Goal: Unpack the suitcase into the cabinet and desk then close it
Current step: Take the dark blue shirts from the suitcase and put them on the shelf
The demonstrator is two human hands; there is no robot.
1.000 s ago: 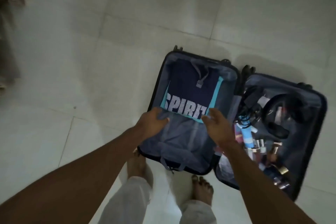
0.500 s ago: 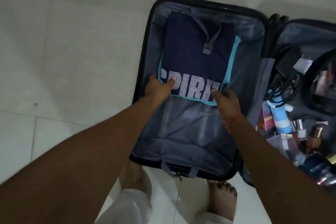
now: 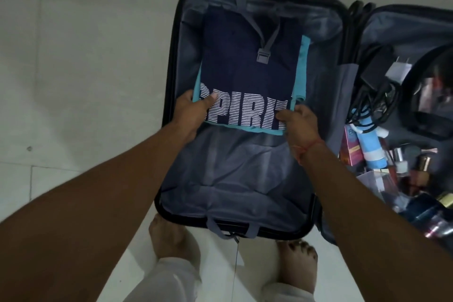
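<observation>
The suitcase lies open on the floor; a folded navy shirt sits in its left half, near the far edge, with a grey strap buckle on top; the left hand pinches the shirt's near left corner; the right hand pinches its near right corner; cables and small bottles fill the right half.

suitcase right half cut off, toiletries blurred, fingers under shirt

Folded shirt in suitcase's left half
</observation>
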